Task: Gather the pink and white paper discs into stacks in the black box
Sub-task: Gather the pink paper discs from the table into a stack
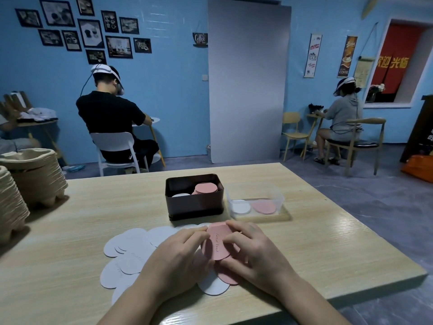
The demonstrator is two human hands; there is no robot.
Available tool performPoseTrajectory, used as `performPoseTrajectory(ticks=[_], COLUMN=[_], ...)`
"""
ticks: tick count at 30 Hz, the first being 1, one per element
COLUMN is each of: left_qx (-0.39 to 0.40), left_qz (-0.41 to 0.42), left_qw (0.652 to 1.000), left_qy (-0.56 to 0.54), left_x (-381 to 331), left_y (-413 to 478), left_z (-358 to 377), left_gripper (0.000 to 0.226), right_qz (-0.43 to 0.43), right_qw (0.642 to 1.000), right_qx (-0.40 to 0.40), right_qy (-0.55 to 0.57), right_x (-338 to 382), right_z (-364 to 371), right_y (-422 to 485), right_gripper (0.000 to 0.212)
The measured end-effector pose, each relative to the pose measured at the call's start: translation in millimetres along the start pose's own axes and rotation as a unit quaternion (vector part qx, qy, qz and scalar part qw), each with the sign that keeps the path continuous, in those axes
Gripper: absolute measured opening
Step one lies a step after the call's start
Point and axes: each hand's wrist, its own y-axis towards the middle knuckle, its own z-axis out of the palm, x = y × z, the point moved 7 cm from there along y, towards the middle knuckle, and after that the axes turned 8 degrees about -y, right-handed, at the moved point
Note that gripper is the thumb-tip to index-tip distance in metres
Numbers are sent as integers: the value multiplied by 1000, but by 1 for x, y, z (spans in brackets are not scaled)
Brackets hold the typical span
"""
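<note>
A small pile of pink discs [216, 242] lies on the table in front of me, and both hands grip it. My left hand [178, 254] presses its left edge; my right hand [253, 252] holds its right side. Several white discs [128, 252] are spread on the table to the left and under my hands. More pink discs [228, 276] peek out below my right hand. Behind them stands the black box [194, 205], with a pink stack [206, 188] on its right side and a white stack [180, 195] on its left.
A clear plastic container [255, 202] to the right of the box holds one white and one pink disc pile. Stacks of pulp cup trays [35, 177] stand at the table's left edge. Two seated people work at tables by the far wall.
</note>
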Motion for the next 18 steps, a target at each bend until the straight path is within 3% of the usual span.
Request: performPoseTrajectory(ticks=[7, 14, 18], left_qx=[1, 13, 17], left_qz=[28, 6, 18], left_qw=[1000, 1000, 1000], left_qy=[11, -9, -10], left_x=[-14, -15, -15], left_y=[4, 3, 3], left_z=[-2, -7, -5], left_gripper=[26, 37, 26], right_qz=[-41, -39, -36], right_qw=[999, 998, 999], right_qx=[4, -19, -12], right_qy=[15, 36, 40], right_x=[8, 7, 7], right_z=[-1, -5, -6], right_y=[3, 1, 0], right_gripper=[37, 36, 35])
